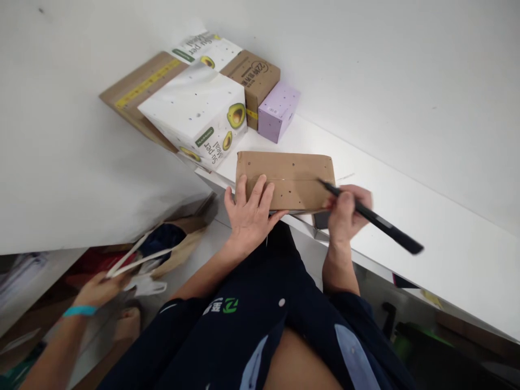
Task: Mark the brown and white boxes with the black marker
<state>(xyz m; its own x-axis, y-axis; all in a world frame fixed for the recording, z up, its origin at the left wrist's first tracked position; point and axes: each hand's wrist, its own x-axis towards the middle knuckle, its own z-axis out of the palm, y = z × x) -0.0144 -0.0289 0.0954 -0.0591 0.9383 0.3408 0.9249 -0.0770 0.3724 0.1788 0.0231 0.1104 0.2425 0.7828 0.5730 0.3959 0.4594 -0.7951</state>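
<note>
A brown cardboard box [300, 189] lies at the front edge of the white table, with a seam along its top and small dark spots on it. My left hand [251, 211] rests on its left part, fingers spread over the top and the thumb along the near edge. In my right hand [347, 211] is a black pen [385, 226], gripped near its tip. The tip points at the right part of the box top; whether it touches cannot be made out. Under the right hand, a dark flat object [321, 220] is partly hidden at the table edge.
White boxes with avocado pictures [195, 108], a brown carton [254, 76] and a lilac box [278, 111] stand at the back left. Another person's hand [99, 290] with a turquoise wristband holds the handles of a bag [182, 246] at the lower left. The table [406, 216] extends right.
</note>
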